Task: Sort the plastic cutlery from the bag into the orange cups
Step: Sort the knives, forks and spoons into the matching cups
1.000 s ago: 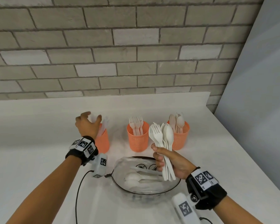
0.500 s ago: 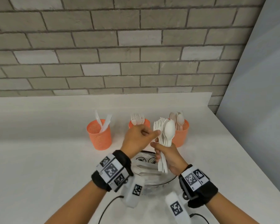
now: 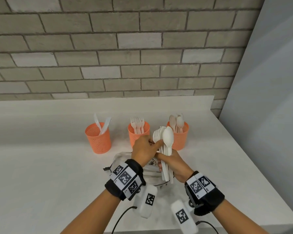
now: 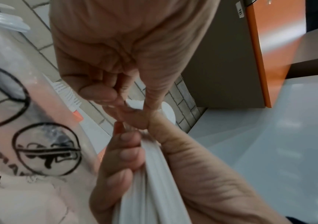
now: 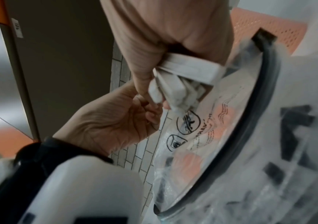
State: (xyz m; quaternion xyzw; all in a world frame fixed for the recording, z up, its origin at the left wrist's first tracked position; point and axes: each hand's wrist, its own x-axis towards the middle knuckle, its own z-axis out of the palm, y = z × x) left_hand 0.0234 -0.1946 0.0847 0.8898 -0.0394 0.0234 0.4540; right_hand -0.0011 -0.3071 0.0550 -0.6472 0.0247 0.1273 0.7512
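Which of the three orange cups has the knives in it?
The leftmost orange cup, standing apart from the other two; the middle cup holds forks, the right cup spoons.

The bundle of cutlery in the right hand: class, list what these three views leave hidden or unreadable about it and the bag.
- Bundle, head view: piece count unreadable; pieces overlap, right hand covers the handles.
- Which piece the left hand pinches: left wrist view, fingers hide it.
- Bag contents: head view, both hands block it; right wrist view, blurred.
- Knife cup interior: wall hides it.

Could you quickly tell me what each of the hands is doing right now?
Left hand: pinching a fork in the bundle.
Right hand: gripping the cutlery bundle.
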